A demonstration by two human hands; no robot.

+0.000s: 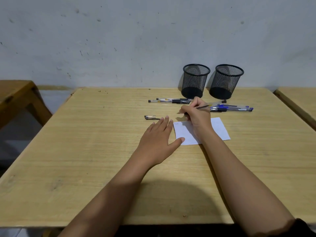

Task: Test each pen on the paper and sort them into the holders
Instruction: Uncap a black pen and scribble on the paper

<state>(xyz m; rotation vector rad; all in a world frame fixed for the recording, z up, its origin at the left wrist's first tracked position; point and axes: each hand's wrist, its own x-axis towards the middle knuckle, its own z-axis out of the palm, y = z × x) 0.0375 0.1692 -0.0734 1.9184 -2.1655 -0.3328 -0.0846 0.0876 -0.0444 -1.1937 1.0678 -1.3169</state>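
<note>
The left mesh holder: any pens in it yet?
Empty: the left mesh holder shows only its dark base through the mesh; nothing sticks out above its rim.

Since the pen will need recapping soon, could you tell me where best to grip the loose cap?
Pinch the loose cap across its clear middle, coming from above with the left hand: it lies flat, running left to right, clip end nearest that hand.

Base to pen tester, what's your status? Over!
Left hand flat, thumb on the paper. Right hand grips a pen; one scribble made. Both holders look empty. Loose cap by left fingertips, not blocking.
</note>
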